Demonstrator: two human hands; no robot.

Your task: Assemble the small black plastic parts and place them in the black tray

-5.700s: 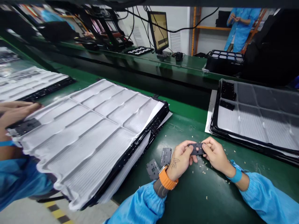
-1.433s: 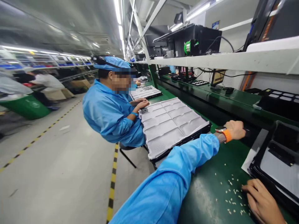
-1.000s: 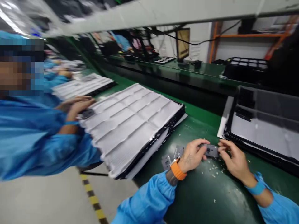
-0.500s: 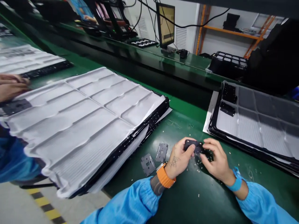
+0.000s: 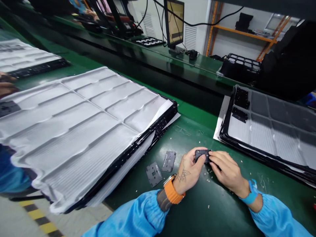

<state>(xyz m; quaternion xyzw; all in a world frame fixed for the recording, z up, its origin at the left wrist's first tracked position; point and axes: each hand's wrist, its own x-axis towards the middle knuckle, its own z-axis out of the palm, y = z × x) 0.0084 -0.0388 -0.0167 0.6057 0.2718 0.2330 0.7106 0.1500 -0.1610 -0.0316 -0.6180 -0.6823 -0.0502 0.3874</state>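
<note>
Between my left thumb and fingers is a small black plastic plate with cutouts. My left hand grips its left side. At the plate's right edge, the fingers of my right hand are pinched together on it. Two similar grey-black plates lie on the green bench to the left of my left wrist: a nearer plate and a farther plate. Tiny pale bits are scattered on the bench around my hands.
A stack of white-lined trays covers the left of the green bench. On the right, another tray stack holds several black plates. A co-worker's hand is at far left. A monitor stands at the back.
My right fingers have come in from apart to the plate's right edge and closed there. My left hand still holds the plate. The co-worker's hand has shifted toward the left edge of view.
</note>
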